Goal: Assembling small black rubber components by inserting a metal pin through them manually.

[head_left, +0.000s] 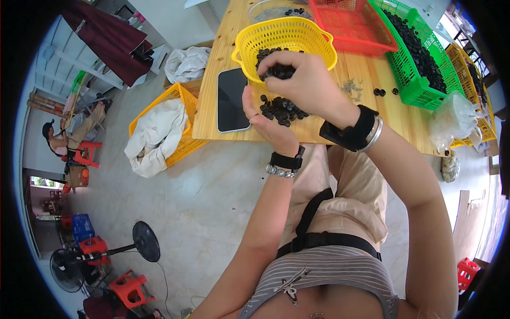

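Here, your right hand (298,80) grasps black pieces (280,71) over the yellow basket (244,54); dip low to limit spills, your left hand (273,127), fingers unclenched, beside the loose pile (284,109) on the worktop (396,119).

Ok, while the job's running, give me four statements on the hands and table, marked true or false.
1. The right hand holds black pieces at the yellow basket. True.
2. The left hand is inside the red basket. False: the left hand is beside the loose pile.
3. A dark-screened phone lies left of that pile. True.
4. The green basket is empty. False: the green basket holds many black pieces.
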### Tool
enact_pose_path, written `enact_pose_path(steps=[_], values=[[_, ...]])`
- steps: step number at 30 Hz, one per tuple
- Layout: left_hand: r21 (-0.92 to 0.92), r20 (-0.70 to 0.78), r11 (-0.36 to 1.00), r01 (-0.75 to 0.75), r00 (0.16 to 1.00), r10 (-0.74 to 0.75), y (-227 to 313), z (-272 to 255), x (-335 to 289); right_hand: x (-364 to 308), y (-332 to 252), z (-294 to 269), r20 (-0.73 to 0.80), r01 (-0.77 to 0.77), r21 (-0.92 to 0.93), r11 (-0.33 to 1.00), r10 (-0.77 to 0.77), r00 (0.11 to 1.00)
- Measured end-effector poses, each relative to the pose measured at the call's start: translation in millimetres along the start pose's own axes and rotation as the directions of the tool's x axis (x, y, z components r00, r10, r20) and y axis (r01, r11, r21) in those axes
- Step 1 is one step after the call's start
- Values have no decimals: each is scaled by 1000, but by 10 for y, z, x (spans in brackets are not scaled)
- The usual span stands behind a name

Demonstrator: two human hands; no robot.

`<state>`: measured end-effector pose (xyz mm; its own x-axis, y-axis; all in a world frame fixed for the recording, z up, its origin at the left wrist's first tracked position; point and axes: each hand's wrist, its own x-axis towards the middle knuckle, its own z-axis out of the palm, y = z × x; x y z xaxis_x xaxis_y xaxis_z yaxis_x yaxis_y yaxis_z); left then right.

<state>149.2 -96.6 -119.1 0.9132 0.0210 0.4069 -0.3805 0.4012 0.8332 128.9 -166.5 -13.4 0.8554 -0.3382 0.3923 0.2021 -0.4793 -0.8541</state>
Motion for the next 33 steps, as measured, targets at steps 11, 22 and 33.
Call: enact_pose_path(steps=[11, 22, 33], values=[[-126, -112, 992, -22, 994, 7, 121, 34, -3, -211, 412, 115, 393, 519, -367, 772, -377, 839], [203, 17, 979, 0, 1000, -4, -14, 5, 33, -86, 768, 130, 648, 731, -410, 546, -389, 654], [191, -22, 977, 96, 995, -94, -33, 41, 34, -62, 852, 126, 673, 769, -437, 466, -398, 623]])
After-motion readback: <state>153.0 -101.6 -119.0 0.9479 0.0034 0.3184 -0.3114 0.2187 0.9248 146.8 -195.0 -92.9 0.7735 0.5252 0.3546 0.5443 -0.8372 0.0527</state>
